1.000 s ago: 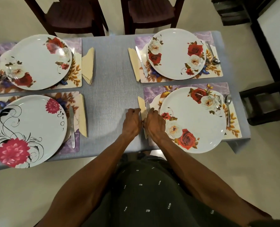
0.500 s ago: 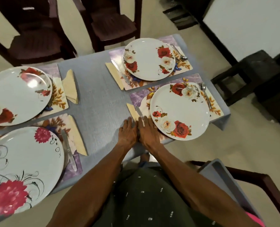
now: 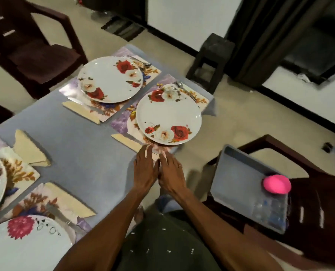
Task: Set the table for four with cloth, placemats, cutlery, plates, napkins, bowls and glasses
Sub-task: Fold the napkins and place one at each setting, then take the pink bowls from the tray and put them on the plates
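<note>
A grey cloth point(image 3: 80, 153) covers the table. Floral placemats carry white flowered plates: the near right plate point(image 3: 167, 114), the far right plate point(image 3: 110, 79), and a pink-flower plate point(image 3: 25, 249) at lower left. Folded cream napkins lie beside the mats, one point(image 3: 126, 141) just ahead of my fingers, with a knife blurred next to it. My left hand point(image 3: 144, 169) and my right hand point(image 3: 171, 175) hover side by side at the table's near edge, fingers spread flat, holding nothing. Spoons point(image 3: 179, 85) lie at the right of the near right mat.
A grey tray point(image 3: 239, 173) rests on a dark chair point(image 3: 309, 202) to my right, holding a pink bowl point(image 3: 276, 183) and clear glasses point(image 3: 268, 210). Another dark chair point(image 3: 35, 53) stands beyond the table. A dark stool point(image 3: 209, 61) is on the floor beside the table's right end.
My hands have drawn back from the napkin and knife toward the table edge, fingers opening. My view has swung right, bringing the tray on the chair into sight.
</note>
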